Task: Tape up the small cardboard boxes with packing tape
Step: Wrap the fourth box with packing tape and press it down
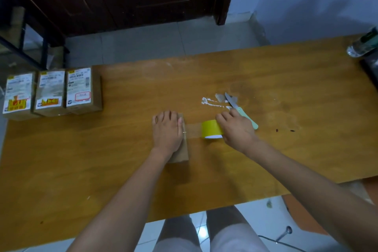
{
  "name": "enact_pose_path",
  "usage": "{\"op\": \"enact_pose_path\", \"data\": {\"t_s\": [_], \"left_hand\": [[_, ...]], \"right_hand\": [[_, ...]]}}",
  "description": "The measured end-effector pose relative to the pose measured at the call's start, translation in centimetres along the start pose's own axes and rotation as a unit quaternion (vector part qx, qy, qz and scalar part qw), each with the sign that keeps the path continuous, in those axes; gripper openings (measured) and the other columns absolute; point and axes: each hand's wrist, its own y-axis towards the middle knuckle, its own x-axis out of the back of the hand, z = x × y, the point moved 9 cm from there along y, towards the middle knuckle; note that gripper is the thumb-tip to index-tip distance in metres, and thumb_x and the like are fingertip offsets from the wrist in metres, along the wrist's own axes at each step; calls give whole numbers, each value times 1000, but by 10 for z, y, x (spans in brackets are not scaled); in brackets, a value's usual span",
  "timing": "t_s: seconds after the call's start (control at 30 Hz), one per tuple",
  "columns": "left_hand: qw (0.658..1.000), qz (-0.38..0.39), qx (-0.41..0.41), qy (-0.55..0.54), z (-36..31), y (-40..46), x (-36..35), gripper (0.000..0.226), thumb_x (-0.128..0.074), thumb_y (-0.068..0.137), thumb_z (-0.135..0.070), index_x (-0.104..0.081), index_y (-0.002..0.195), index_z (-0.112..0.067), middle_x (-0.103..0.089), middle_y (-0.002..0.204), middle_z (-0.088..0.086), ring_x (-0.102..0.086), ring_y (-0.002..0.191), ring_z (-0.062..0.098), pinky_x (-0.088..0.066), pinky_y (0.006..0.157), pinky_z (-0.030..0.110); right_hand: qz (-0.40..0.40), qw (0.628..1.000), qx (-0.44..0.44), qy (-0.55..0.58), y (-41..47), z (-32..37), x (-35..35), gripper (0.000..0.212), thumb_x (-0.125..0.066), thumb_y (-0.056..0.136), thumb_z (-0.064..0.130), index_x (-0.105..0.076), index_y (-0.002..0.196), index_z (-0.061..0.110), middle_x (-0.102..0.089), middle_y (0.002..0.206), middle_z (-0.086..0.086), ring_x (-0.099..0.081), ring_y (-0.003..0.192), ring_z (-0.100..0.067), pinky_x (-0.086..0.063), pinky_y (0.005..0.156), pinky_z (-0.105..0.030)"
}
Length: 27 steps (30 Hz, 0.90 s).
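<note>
- Small cardboard box (182, 153) lies on the wooden bench (122, 149), near the middle; used here as landmark.
- Left hand (166, 129) rests flat on top of the box, fingers straight and together, pressing down; grip released, not curled round anything. It covers most of the box top; only the box's right edge and near end show.
- Thin ring (184, 132) on a left-hand finger, at the box's right edge.
- Tape roll (211, 129), yellow, stands on the bench just right of the box, a little apart.
- Strip of clear tape (193, 130) stretches from the roll to the box's right edge, under the left hand.
- Right hand (237, 127) sits on the far-right side of the roll, fingers curled over it; grip grasping the roll.
- Knife (241, 110) with pale green handle is right of the box, just beyond the right hand; handle partly hidden by the hand. Cannot tell whether the hand touches it.
- White tape scraps (210, 102) stuck on the bench right of and beyond the box, by the knife blade.
- Three labelled boxes (53, 92) in a row, touching side by side, well left of and beyond the landmark box, at the bench's left edge.
- Plastic bottle (363, 44) far right of the box, at the bench's far corner.
</note>
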Motion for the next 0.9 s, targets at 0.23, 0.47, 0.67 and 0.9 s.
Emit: {"op": "enact_pose_path", "data": {"t_s": [0.23, 0.47, 0.67, 0.9], "left_hand": [[1000, 6, 11, 6, 27, -5, 4, 42, -26, 98, -35, -57, 110, -9, -58, 107, 10, -52, 101, 30, -37, 93, 45], [999, 2, 33, 34, 96, -19, 24, 47, -24, 98, -36, -58, 114, -9, -59, 110, 12, -53, 103, 31, -39, 93, 46], [999, -3, 35, 38, 110, -24, 30, 45, -26, 98, -36, -58, 113, -9, -59, 109, 12, -53, 103, 30, -39, 92, 46], [998, 3, 41, 36, 110, -23, 29, 46, -24, 98, -37, -57, 115, -10, -58, 113, 11, -51, 106, 28, -38, 94, 46]], "right_hand": [[-31, 999, -14, 6, 3, 0, 6, 44, -73, 45, -3, -58, 85, 8, -57, 76, -4, -56, 77, -31, -19, 42, -23], [-75, 997, -6, -5, 3, -6, 9, 41, -62, 45, -8, -57, 83, 8, -55, 73, -4, -52, 71, -30, -27, 45, -27], [-67, 998, -15, -8, 4, -4, 6, 46, -65, 44, -12, -58, 86, 7, -56, 75, -7, -52, 72, -30, -25, 49, -28], [-9, 998, -59, 23, -8, -19, -5, 61, -85, 49, 12, -58, 104, 10, -63, 101, -7, -57, 86, -29, -28, 51, -26]]}}
